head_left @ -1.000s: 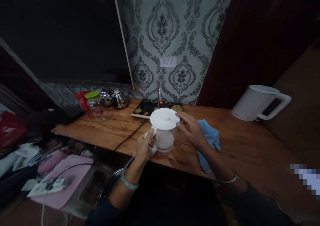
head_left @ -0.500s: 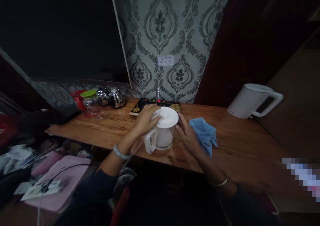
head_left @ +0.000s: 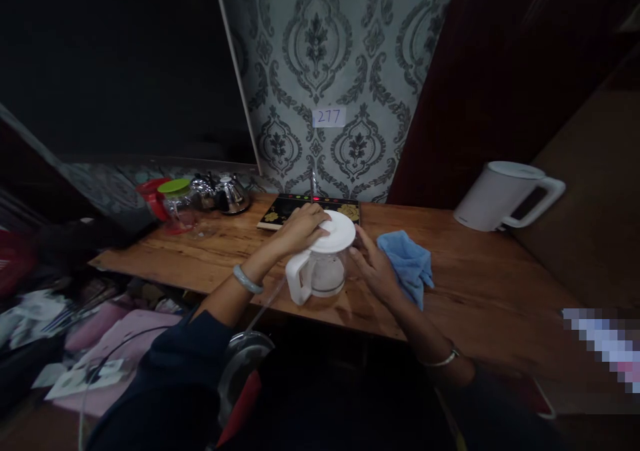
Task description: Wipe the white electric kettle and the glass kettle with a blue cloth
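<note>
Glass jug (head_left: 325,274) stands near the wooden table (head_left: 480,291) front edge. Left hand (head_left: 300,228) grips its white lid (head_left: 334,231); right hand (head_left: 373,268), open, braces at 3 o'clock. Uneven force risks tipping.

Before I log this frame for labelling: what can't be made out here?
- Head view: the left hand covers part of the white lid, so its grip there is unclear.
- The right hand hides the glass jug's far side.
- Whether the jug holds liquid: too dim.
- Lower right corner: pixelated.
- Clutter at the left edge: dark, blurred.
</note>
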Motion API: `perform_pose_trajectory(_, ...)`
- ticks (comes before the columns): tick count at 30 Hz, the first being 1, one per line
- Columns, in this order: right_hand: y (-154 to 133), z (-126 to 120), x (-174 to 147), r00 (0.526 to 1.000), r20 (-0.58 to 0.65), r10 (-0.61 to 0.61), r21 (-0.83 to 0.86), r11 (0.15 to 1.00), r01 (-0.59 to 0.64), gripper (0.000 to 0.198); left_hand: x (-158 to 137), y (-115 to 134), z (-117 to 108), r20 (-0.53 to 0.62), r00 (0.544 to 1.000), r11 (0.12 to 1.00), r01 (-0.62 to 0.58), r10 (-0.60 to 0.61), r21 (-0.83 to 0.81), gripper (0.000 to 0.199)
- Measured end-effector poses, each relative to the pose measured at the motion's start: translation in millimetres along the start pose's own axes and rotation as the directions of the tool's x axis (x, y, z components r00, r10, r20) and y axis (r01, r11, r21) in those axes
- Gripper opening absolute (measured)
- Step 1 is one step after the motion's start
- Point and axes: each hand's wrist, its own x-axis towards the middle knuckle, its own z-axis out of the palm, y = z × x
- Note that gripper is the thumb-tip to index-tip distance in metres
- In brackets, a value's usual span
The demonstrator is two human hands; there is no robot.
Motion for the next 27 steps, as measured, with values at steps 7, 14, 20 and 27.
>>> perform_pose_trajectory(7,2.9,0.5,-0.2,1.000,0.005,0.000,-0.044,0.999,0.001,0.069,-0.6,-8.6,12.7,-0.163,0.985,0.998,-0.056,0.050,-0.036,0.022)
perform_pose_trajectory(14,1.5,-1.1,-2.9,1.000,-0.009,-0.019,-0.106,0.994,0.018,0.063,-10.0,-2.1,4.4,-0.481,0.875,0.982,-0.130,0.050,-0.136,0.023)
perform_pose_trajectory(20,1.7,-6.4,-8.4,1.000,-0.007,0.004,-0.104,0.995,-0.004,0.062,-53.5,-15.6,-14.5,-0.714,0.645,0.889,-0.114,-0.273,-0.443,0.024)
perform_pose_trajectory(27,33.8,-14.6,-41.0,0.987,-0.041,0.156,-0.028,0.987,-0.158,0.062,-122.8,-78.1,16.1,-0.125,0.319,0.019,-0.314,-0.940,-0.949,0.020)
